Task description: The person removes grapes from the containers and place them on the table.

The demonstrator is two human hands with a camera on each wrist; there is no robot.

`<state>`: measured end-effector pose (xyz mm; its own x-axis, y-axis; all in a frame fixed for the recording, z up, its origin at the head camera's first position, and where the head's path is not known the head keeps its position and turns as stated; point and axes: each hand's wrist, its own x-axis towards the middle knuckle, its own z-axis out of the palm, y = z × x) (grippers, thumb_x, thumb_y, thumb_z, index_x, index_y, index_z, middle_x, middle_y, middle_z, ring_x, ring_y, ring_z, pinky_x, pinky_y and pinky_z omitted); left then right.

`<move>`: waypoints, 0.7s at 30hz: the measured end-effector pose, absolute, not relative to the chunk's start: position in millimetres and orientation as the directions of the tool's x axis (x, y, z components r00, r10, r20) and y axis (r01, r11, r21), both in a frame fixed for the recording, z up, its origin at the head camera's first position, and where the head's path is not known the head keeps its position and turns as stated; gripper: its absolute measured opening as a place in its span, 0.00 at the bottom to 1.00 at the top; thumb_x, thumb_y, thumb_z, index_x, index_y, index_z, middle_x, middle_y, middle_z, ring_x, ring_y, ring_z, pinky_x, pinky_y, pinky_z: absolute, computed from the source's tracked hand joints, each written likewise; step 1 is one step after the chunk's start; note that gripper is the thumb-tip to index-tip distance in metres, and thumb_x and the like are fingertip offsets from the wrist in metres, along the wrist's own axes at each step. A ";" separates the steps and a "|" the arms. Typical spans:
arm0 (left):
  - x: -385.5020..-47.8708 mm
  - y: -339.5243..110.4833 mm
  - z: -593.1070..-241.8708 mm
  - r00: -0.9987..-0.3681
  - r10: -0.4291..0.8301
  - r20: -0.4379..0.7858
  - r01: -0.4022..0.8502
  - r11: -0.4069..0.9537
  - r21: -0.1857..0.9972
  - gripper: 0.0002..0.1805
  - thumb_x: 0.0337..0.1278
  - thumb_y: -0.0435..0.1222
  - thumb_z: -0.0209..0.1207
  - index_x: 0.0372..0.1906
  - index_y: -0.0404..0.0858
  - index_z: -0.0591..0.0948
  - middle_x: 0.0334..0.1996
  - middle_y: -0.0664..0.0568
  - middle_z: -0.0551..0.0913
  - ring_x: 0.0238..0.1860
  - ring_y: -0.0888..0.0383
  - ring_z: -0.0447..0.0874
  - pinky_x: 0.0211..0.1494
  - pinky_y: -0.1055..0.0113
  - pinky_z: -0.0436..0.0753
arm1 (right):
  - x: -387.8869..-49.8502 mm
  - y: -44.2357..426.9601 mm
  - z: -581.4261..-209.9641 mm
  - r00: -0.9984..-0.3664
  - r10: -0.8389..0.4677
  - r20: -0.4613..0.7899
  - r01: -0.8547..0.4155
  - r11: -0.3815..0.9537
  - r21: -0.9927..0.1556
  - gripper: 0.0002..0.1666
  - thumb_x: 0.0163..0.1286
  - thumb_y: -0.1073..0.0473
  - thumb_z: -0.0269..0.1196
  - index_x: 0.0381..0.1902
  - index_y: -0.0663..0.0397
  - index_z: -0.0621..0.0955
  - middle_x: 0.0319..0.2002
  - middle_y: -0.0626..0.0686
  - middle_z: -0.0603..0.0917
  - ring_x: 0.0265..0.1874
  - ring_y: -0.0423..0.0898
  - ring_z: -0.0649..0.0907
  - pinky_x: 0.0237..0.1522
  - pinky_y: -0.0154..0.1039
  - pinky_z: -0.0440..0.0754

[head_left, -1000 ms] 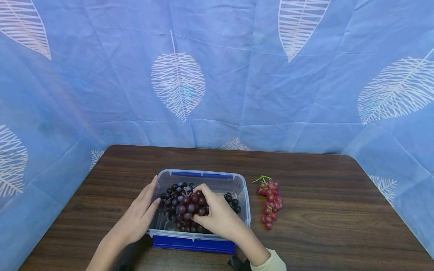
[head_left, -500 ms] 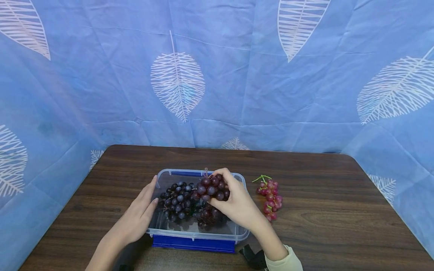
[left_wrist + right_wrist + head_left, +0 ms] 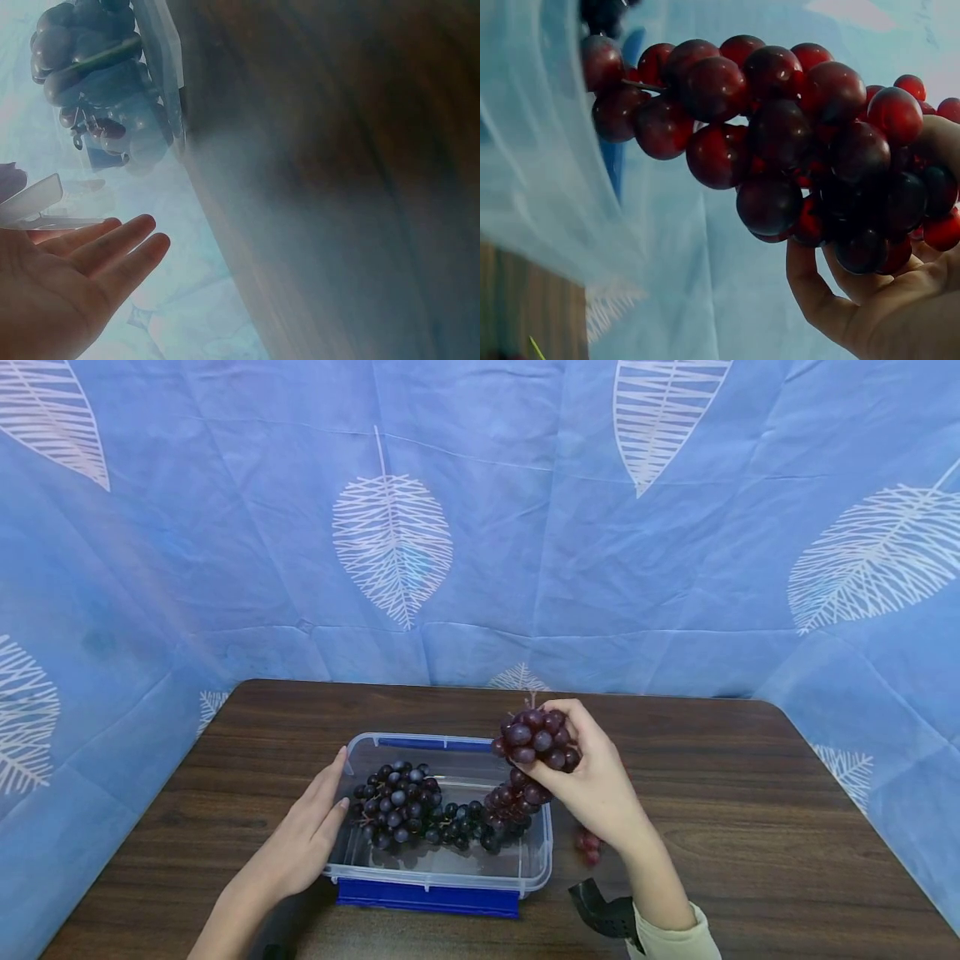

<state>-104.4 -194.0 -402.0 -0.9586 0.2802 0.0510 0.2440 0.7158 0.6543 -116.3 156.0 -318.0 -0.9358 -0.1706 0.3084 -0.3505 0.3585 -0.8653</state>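
My right hand (image 3: 592,777) grips a bunch of dark red grapes (image 3: 534,737) by its upper part, above the right end of a clear plastic box (image 3: 480,883). In the right wrist view the bunch (image 3: 780,135) hangs with its lower grapes beside the box wall (image 3: 540,150). My left hand (image 3: 303,835) rests along the box's left side, fingers straight; the left wrist view shows that hand (image 3: 82,285) with its fingers extended at the rim. Inside the box lie a blue-black grape bunch (image 3: 393,802) on the left and smaller dark grapes (image 3: 457,822) in the middle.
A pinkish-red grape bunch (image 3: 589,843) lies on the brown table (image 3: 750,827) right of the box, mostly hidden behind my right hand. A blue latch flap (image 3: 427,897) hangs along the box's front. Blue leaf-printed cloth (image 3: 525,527) stands behind the table.
My right hand has lifted the dark red grapes from among the others and carried them right, up to the box's right end. The left hand has stayed at the box.
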 end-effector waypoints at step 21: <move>-104.3 -194.5 -401.7 -0.956 0.287 0.060 0.254 0.706 0.662 0.36 0.85 0.37 0.40 0.86 0.32 0.43 0.84 0.29 0.47 0.82 0.26 0.46 0.78 0.27 0.52 | -105.2 227.9 -299.1 -0.913 -0.019 0.407 -0.375 0.433 -0.820 0.28 0.69 0.72 0.70 0.64 0.58 0.74 0.50 0.32 0.86 0.50 0.31 0.86 0.47 0.26 0.85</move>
